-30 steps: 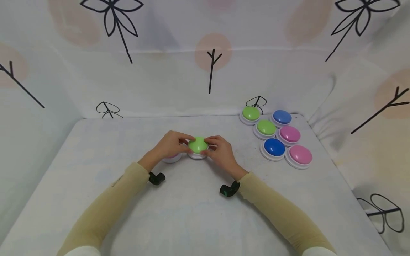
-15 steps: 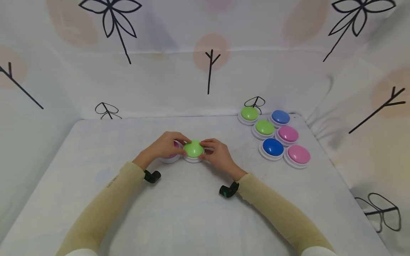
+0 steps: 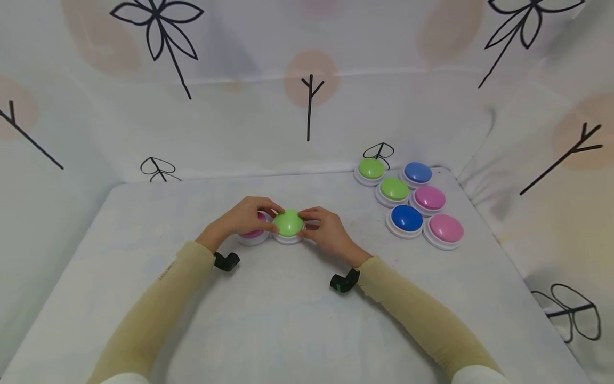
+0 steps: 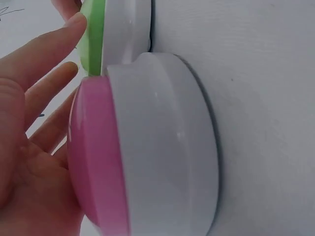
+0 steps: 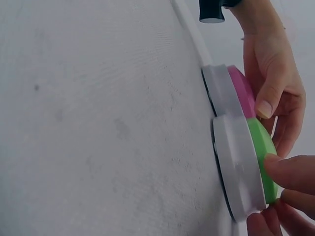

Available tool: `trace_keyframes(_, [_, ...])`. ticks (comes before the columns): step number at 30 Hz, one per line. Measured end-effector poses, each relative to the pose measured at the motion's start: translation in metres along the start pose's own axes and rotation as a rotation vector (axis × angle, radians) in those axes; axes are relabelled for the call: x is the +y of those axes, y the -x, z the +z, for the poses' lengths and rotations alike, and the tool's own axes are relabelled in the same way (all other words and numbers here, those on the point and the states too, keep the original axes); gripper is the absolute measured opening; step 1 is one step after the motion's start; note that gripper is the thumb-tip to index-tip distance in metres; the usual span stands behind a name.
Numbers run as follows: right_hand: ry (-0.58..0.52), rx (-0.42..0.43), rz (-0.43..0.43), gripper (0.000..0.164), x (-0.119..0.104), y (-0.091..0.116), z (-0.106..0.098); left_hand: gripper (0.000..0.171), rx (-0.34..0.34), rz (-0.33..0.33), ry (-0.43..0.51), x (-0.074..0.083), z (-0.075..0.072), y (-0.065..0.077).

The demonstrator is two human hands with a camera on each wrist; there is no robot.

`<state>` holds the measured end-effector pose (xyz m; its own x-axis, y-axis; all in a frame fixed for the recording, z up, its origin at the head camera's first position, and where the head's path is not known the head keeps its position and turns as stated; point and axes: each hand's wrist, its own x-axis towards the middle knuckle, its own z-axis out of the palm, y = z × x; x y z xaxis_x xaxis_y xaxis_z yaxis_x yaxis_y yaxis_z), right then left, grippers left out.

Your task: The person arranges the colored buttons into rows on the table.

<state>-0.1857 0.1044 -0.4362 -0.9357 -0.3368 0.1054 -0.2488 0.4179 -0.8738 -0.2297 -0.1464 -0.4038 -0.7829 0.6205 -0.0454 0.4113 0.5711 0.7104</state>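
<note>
A green push button with a white base sits on the white table, its base against that of a pink push button on its left. My left hand arches over the pink button, its thumb and fingertips at the green dome's left edge. From the other side my right hand holds the green button between thumb and fingers. The right wrist view shows the right thumb on the green dome and fingers low at its rim. In the left wrist view, the pink dome lies under the left palm.
Several more buttons stand grouped at the table's back right, among them a dark blue button, a pink button and a green button. Behind the table hangs a patterned white cloth.
Both hands have shifted the green button slightly left and toward the front, up to the pink one. More of the pink button shows. In the last half second the hands barely moved.
</note>
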Motion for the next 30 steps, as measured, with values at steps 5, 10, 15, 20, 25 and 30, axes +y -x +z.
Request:
trace_keyframes(5, [-0.005, -0.002, 0.002, 0.044, 0.001, -0.003, 0.0, 0.044, -0.001, -0.02, 0.023, 0.002, -0.003, -0.001])
trace_keyframes(10, [-0.007, -0.011, 0.01, 0.043, 0.0, -0.003, -0.003, 0.04, 0.032, 0.011, 0.026, 0.005, -0.002, -0.007])
trace_keyframes(15, [-0.014, -0.004, -0.004, 0.04, 0.001, -0.005, -0.012, 0.035, 0.066, 0.069, 0.05, 0.012, 0.004, -0.022])
trace_keyframes(20, [-0.029, 0.036, -0.001, 0.04, 0.005, -0.006, -0.028, 0.03, 0.104, 0.092, 0.114, 0.025, 0.018, -0.045])
trace_keyframes(25, [-0.011, 0.092, 0.023, 0.04, 0.01, -0.007, -0.048, 0.026, 0.162, 0.066, 0.191, 0.036, 0.033, -0.068])
trace_keyframes(30, [0.023, 0.131, 0.057, 0.043, 0.017, -0.009, -0.073, 0.027, 0.216, 0.035, 0.232, 0.049, 0.047, -0.093])
